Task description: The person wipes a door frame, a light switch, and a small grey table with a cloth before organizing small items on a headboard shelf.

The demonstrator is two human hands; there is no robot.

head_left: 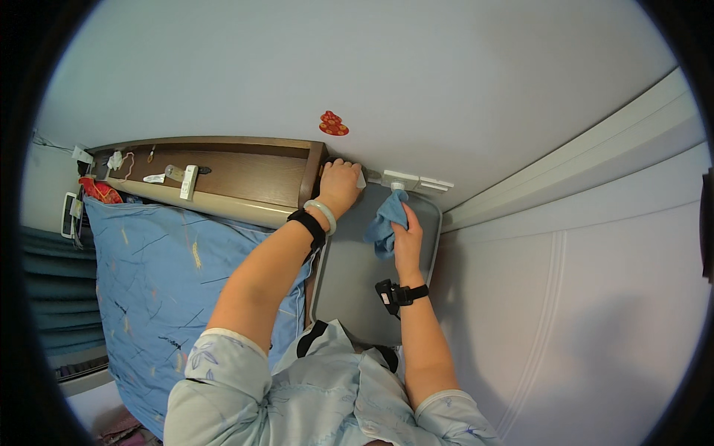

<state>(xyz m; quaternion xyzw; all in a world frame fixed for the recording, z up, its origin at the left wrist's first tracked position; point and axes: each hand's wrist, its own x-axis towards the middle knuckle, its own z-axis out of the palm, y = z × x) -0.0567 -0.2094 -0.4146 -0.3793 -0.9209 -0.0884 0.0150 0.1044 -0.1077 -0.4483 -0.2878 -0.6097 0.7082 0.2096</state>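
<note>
My right hand (407, 239) grips a crumpled blue cloth (382, 229) between thumb and fingers. The cloth hangs over a grey, round-cornered surface (361, 275), its upper end close to a white plug (398, 185) at a wall socket (401, 178). My left hand (341, 186) is at the right end of the brown wooden headboard (256, 175), close to the wall, with its fingers curled. A small pale thing (361, 179) shows beside those fingers; its kind is not clear, and my hand hides part of it.
A white remote control (189, 183) and small items lie on the headboard's shelf. The bed with a blue patterned cover (178, 260) is on the left. A white panelled surface (565, 297) rises on the right. A red sticker (333, 124) is on the wall.
</note>
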